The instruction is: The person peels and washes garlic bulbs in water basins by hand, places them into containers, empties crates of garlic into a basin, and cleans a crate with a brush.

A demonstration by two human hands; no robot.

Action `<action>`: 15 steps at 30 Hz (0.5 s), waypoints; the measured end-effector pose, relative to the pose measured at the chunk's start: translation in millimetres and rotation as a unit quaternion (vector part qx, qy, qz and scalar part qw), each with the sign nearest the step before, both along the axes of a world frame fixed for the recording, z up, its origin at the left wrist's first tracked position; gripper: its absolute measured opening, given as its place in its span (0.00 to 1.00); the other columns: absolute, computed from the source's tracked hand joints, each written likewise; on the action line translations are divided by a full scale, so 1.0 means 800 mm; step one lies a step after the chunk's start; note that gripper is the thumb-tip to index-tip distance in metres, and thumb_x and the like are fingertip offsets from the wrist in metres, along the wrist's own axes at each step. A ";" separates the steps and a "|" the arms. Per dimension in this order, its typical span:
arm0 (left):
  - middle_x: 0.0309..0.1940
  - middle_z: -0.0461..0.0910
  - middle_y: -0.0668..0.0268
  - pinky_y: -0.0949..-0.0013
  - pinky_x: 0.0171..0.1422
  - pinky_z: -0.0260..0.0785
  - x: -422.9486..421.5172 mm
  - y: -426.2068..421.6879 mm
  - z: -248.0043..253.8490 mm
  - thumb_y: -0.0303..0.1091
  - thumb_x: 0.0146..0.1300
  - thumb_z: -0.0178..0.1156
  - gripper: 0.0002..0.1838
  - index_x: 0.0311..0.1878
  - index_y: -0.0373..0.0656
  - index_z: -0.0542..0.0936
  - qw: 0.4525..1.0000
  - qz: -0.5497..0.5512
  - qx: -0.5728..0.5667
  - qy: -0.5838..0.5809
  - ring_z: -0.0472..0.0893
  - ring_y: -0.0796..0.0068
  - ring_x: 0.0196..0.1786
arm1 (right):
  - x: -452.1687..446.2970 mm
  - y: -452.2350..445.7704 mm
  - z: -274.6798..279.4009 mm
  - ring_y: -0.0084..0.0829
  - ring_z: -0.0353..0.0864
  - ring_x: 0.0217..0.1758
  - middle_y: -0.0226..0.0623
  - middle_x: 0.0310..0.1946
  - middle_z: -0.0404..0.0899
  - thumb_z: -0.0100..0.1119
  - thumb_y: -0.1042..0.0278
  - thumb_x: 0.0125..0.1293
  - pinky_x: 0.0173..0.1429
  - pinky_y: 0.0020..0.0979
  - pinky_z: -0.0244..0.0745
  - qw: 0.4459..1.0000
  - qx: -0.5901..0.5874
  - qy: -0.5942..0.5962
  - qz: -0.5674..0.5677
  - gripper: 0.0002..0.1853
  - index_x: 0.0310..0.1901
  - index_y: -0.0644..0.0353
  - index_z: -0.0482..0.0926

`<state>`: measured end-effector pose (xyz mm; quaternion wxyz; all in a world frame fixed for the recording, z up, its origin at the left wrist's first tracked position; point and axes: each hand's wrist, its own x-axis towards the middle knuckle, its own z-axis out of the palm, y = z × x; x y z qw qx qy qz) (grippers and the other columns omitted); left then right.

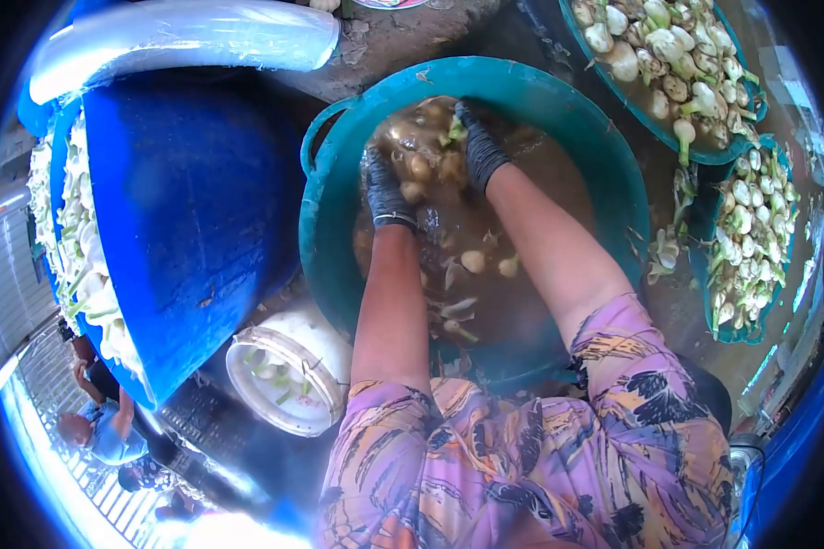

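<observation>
My left hand (391,194), in a dark wet glove, reaches into muddy water inside a large green tub (623,183). It lies along the left side of a cluster of pale onion-like bulbs (418,166), its visible fingers stretched out. On the cluster's other side is my right hand (482,151), also gloved, with fingers extended beside a bulb's green stalk (454,131). Neither hand visibly grips a bulb; the fingertips are partly hidden by water. Closer to me, loose bulbs (472,262) and pale peelings (458,307) float.
A big blue barrel (183,210) of white bulbs lies at left, near a white bucket (288,416) holding some bulbs. Two more green containers of bulbs, a round tub (650,137) and a smaller crate (751,334), stand at right. Other people (110,435) are at lower left.
</observation>
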<state>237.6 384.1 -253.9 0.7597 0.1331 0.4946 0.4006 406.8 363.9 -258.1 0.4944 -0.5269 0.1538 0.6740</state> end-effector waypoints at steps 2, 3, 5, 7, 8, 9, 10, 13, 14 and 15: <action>0.58 0.75 0.59 0.57 0.63 0.71 0.018 0.001 0.022 0.65 0.61 0.59 0.41 0.68 0.43 0.68 1.000 0.005 0.009 0.016 0.76 0.61 0.58 | 0.001 0.004 0.001 0.33 0.69 0.66 0.37 0.63 0.72 0.51 0.28 0.62 0.70 0.40 0.64 0.996 0.049 0.049 -0.049 0.37 0.62 0.49 0.72; 0.58 0.75 0.58 0.57 0.63 0.72 0.029 -0.004 0.039 0.64 0.62 0.59 0.41 0.68 0.43 0.67 1.000 0.014 0.005 0.028 0.76 0.61 0.57 | 0.003 0.005 0.005 0.34 0.70 0.65 0.37 0.62 0.73 0.49 0.28 0.64 0.69 0.40 0.65 0.992 0.077 0.086 -0.053 0.37 0.63 0.50 0.71; 0.58 0.75 0.58 0.57 0.63 0.72 0.022 -0.003 0.024 0.62 0.63 0.60 0.39 0.68 0.43 0.67 0.998 -0.021 0.056 -0.030 0.77 0.61 0.57 | 0.005 0.007 0.018 0.36 0.72 0.63 0.38 0.61 0.74 0.46 0.28 0.66 0.68 0.40 0.67 0.976 0.133 0.161 -0.067 0.38 0.64 0.53 0.71; 0.59 0.73 0.59 0.56 0.64 0.71 0.025 -0.004 0.012 0.58 0.64 0.61 0.38 0.69 0.44 0.64 0.991 -0.042 0.090 -0.088 0.76 0.61 0.59 | 0.008 0.001 0.039 0.37 0.73 0.62 0.37 0.61 0.74 0.44 0.33 0.69 0.68 0.41 0.68 0.967 0.185 0.168 -0.058 0.34 0.62 0.52 0.72; 0.60 0.73 0.59 0.56 0.64 0.71 0.028 -0.004 0.014 0.58 0.64 0.61 0.38 0.69 0.44 0.64 0.987 -0.058 0.122 -0.082 0.76 0.61 0.59 | 0.010 0.000 0.044 0.37 0.74 0.62 0.36 0.61 0.74 0.44 0.35 0.70 0.68 0.41 0.68 0.960 0.214 0.172 -0.053 0.31 0.61 0.52 0.73; 0.61 0.72 0.59 0.56 0.65 0.70 0.030 -0.003 0.017 0.57 0.64 0.61 0.38 0.69 0.44 0.64 0.982 -0.074 0.153 -0.077 0.75 0.61 0.60 | 0.013 -0.003 0.044 0.37 0.75 0.60 0.37 0.61 0.75 0.44 0.38 0.71 0.67 0.41 0.70 0.948 0.249 0.190 -0.055 0.29 0.61 0.52 0.73; 0.61 0.72 0.59 0.56 0.65 0.70 0.033 -0.003 0.021 0.57 0.64 0.62 0.38 0.70 0.44 0.63 0.976 -0.089 0.184 -0.072 0.75 0.61 0.61 | 0.014 -0.003 0.040 0.36 0.76 0.60 0.37 0.60 0.76 0.45 0.39 0.71 0.67 0.40 0.70 0.942 0.261 0.207 -0.045 0.29 0.62 0.52 0.73; 0.61 0.72 0.61 0.59 0.64 0.71 0.039 -0.002 0.032 0.55 0.67 0.59 0.35 0.69 0.44 0.64 0.974 -0.109 0.197 -0.004 0.76 0.65 0.60 | 0.027 -0.002 0.051 0.33 0.77 0.57 0.36 0.54 0.79 0.44 0.41 0.72 0.65 0.38 0.70 0.941 0.258 0.221 -0.005 0.26 0.58 0.52 0.75; 0.60 0.73 0.62 0.61 0.62 0.72 0.038 -0.001 0.032 0.54 0.68 0.58 0.33 0.69 0.44 0.65 0.974 -0.111 0.191 0.046 0.77 0.67 0.58 | 0.019 0.001 0.047 0.32 0.78 0.55 0.35 0.53 0.80 0.46 0.43 0.71 0.63 0.37 0.72 0.930 0.266 0.255 0.015 0.24 0.57 0.52 0.76; 0.58 0.75 0.63 0.63 0.59 0.74 0.050 -0.010 0.047 0.54 0.71 0.55 0.30 0.67 0.44 0.68 0.981 -0.094 0.156 0.060 0.78 0.69 0.55 | 0.018 0.004 0.037 0.31 0.78 0.53 0.35 0.51 0.80 0.48 0.45 0.71 0.60 0.36 0.73 0.922 0.268 0.279 0.031 0.22 0.55 0.52 0.77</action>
